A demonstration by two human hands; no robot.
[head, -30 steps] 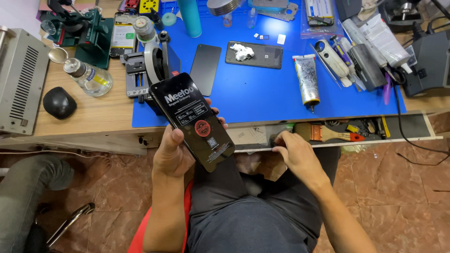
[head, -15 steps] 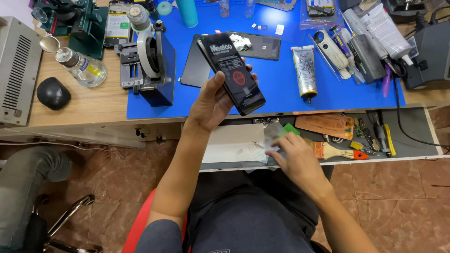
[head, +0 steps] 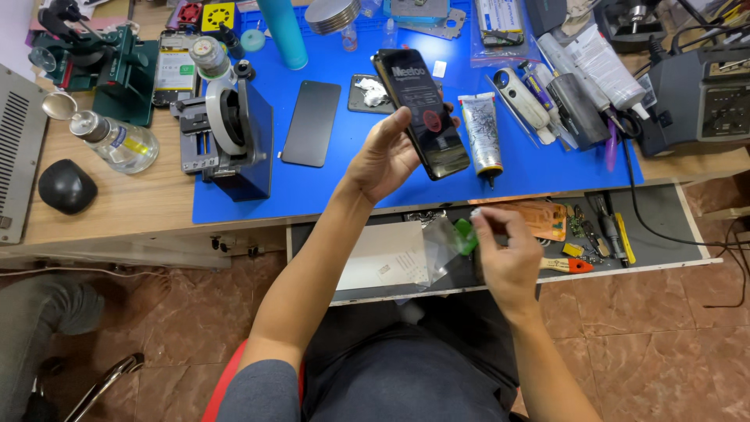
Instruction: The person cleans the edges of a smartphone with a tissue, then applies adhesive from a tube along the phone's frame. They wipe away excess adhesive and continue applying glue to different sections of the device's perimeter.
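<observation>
Phone (head: 423, 112) has gone up and forward in the left hand (head: 384, 156), now over the blue mat (head: 312, 187); right hand (head: 504, 250) has lifted a clear film with green tab (head: 455, 238) above the open drawer (head: 664, 227). Left grip clasps the phone's long edges; right pinches the film's tab. Phone is rigid, slick glass, best held by its edges, film limp and light; worktop is crowded, with free room only over the drawer.
</observation>
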